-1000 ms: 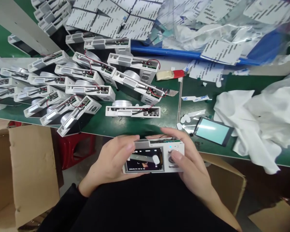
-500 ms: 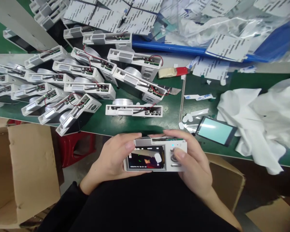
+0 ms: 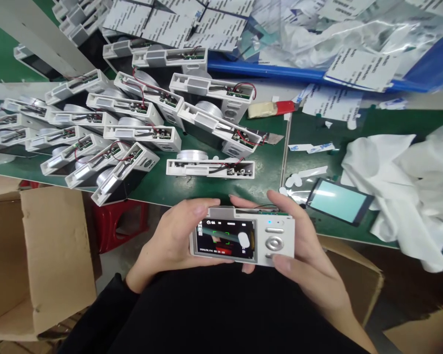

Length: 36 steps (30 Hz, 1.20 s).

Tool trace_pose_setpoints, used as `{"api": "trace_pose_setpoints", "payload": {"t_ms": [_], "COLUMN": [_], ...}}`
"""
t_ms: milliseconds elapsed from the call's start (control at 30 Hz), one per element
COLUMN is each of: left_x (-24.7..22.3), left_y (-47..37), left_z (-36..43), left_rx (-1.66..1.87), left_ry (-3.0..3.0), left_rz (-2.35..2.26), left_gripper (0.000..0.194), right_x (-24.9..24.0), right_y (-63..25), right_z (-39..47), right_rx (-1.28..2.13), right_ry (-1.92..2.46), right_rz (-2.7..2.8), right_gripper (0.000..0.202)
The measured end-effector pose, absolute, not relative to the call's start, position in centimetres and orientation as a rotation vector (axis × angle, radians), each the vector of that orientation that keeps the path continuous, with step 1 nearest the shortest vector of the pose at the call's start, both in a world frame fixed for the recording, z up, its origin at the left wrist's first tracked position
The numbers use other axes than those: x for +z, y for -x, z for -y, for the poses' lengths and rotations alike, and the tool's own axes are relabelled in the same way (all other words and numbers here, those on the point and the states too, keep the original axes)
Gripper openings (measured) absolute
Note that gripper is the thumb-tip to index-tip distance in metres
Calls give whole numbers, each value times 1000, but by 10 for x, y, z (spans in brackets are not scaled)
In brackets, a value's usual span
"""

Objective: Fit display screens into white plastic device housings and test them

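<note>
A white digital camera (image 3: pixel 225 239) is held between both hands near my body, its lit screen facing me with a green focus frame. My left hand (image 3: pixel 172 238) grips its left end, thumb along the top edge. My right hand (image 3: pixel 313 255) holds the other end, with the thumb on the lower button below the round control pad and fingers behind. A blue light glows above the buttons. The top of the case is uncovered, showing a strip of green circuit board. Beyond it, another open-topped camera (image 3: pixel 210 168) lies on the green table (image 3: pixel 151 184).
Many similar open cameras (image 3: pixel 133 132) crowd the left. A brush with a red band (image 3: pixel 271 109) and a blade (image 3: pixel 273 138) lie mid-table. To the right are a dark-framed panel (image 3: pixel 338 201) and white cloth (image 3: pixel 384 182). Cardboard boxes (image 3: pixel 59 260) and a red stool (image 3: pixel 120 226) stand below.
My right thumb has moved down from the round control pad to the lower button. The picture on the screen has changed, and the whole view has shifted slightly.
</note>
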<state>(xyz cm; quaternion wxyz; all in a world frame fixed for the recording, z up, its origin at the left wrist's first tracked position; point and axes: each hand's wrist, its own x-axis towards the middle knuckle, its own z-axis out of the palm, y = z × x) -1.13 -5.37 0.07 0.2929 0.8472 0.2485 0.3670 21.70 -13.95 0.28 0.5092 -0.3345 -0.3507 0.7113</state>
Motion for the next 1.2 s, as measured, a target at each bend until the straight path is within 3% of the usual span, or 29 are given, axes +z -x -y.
{"api": "trace_pose_setpoints", "payload": {"t_ms": [200,367,567,833,1000,1200], "left_x": [-2,-5,-9,-2,-1,-2], "left_y": [13,11,10,7,8,12], "left_z": [56,58,60,61,58,61], "left_rx": [991,1015,1044,993,974,930], "left_ry": [-2270,-2300,-2294,-2423,-2437,-2311], "left_rz": [-681,-700,-718,-760,-743,-749], "left_gripper": [97,102,116,104,101,111], "right_x": [6,20,20,12,12,20], "right_y": [-213,-201,-197,-196,-197,-199], "right_z": [138,136,135,135,136,138], "right_rx": [1694,1629,1609,1574,1592,1610], "right_ry": [830,1063,1150,1201,1245,1187], "right_rz": [786,563,505,468,535,571], "right_gripper": [58,44,48,36,38,51]}}
